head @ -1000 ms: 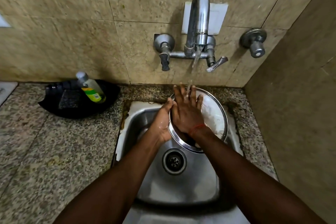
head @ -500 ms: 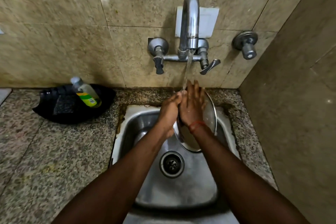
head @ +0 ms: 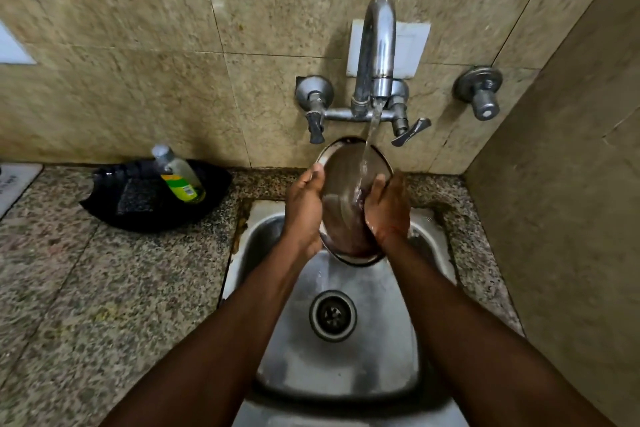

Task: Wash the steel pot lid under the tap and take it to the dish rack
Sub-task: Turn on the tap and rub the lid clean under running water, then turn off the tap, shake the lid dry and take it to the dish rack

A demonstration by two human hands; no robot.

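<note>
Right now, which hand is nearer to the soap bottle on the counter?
Left. The left hand grips the lid's left edge, on the side facing the soap bottle. The right hand holds the far edge, farther away.

Both forearms bare, extended forward, converging; left hand (head: 304, 208) cupped, fingers curled, thumb uppermost, its grip closed on the steel pot lid (head: 346, 180); right hand (head: 388, 208) opposite, palm inward, wet, gripping the other edge.
</note>
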